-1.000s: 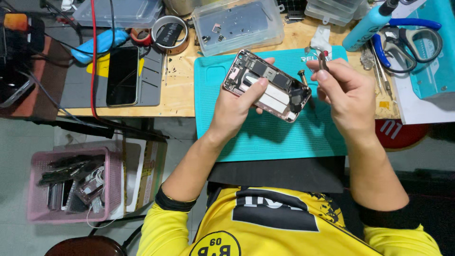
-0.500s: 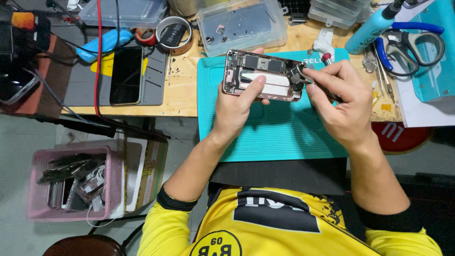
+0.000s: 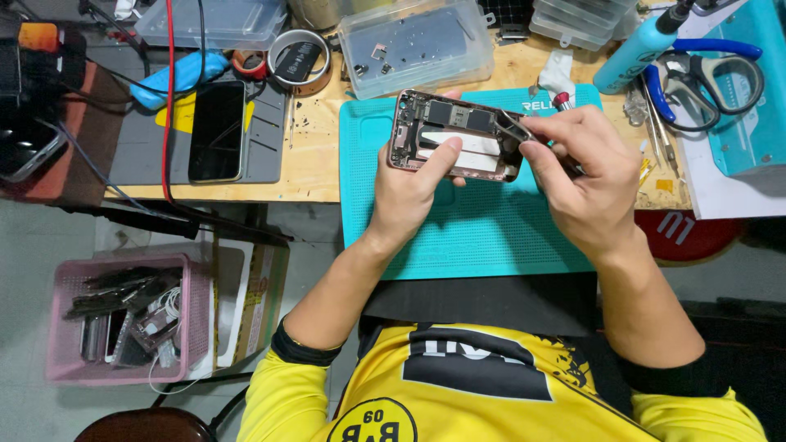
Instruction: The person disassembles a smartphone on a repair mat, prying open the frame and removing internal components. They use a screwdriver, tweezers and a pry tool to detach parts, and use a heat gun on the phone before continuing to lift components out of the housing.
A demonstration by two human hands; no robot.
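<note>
An opened phone [image 3: 454, 136], its back cover off and its circuit parts laid bare, is held above a teal work mat [image 3: 467, 229]. It is gripped from below by the left hand [image 3: 413, 190], whose thumb is pressed across the white strips inside the phone while the fingers are wrapped behind the casing. The right hand [image 3: 585, 176] is set at the phone's right end, its fingers pinched shut on a pair of tweezers [image 3: 517, 129] whose tips are placed inside the open casing. The two hands are kept near each other, joined only by the phone between them.

Nearer the wearer, one pink basket [image 3: 70, 327] of spare parts is seen on the floor to the left. Farther off, on the wooden bench, one dark intact phone [image 3: 217, 131] is laid on a grey pad, one roll of tape [image 3: 299, 61] is set beside it, one clear plastic box [image 3: 417, 45] stands behind the mat, and one pair of blue-handled scissors [image 3: 704, 74] lies to the right.
</note>
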